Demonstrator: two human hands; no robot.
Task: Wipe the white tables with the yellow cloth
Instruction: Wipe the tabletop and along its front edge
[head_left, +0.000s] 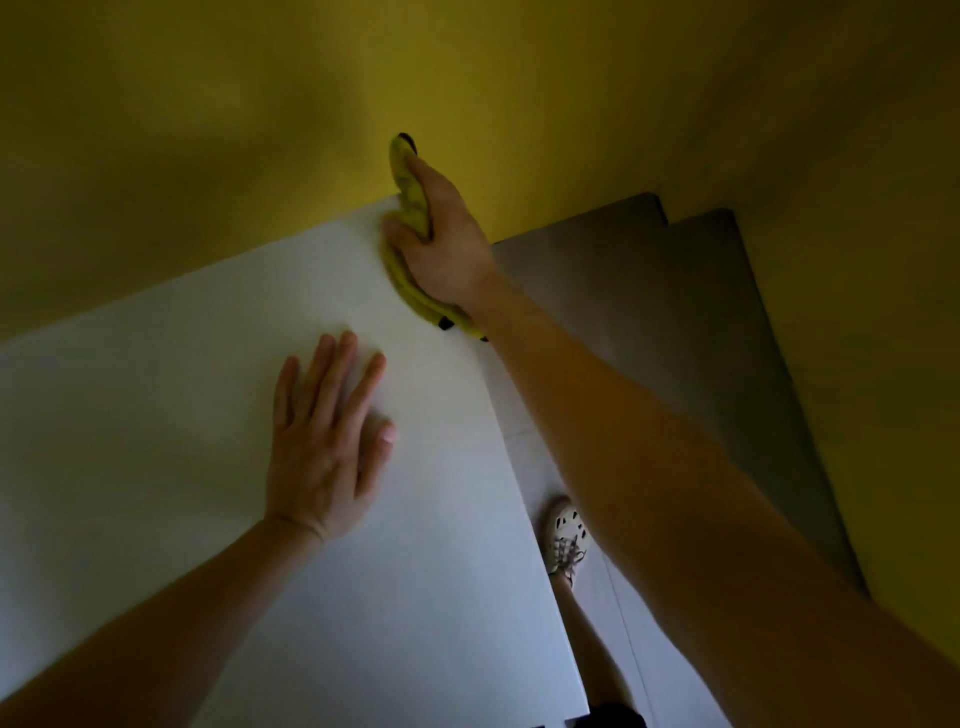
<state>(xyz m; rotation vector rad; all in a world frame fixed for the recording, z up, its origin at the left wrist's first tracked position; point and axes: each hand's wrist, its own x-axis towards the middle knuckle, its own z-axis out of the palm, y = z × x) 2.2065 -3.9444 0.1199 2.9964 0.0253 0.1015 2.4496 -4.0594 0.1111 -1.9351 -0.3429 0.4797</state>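
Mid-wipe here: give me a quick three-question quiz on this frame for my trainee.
1. True or false: the left hand holds the yellow cloth.
2. Where on the white table is the cloth? A) near edge B) far right corner, by the yellow wall C) middle
3. Fill in: the left hand lies ____ on the table, fingers straight.
Key: 1 false, the right hand grips it; 2 B; 3 flat.

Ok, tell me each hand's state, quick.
Left hand: open, flat on the table.
Right hand: gripping the yellow cloth at the table's far corner.
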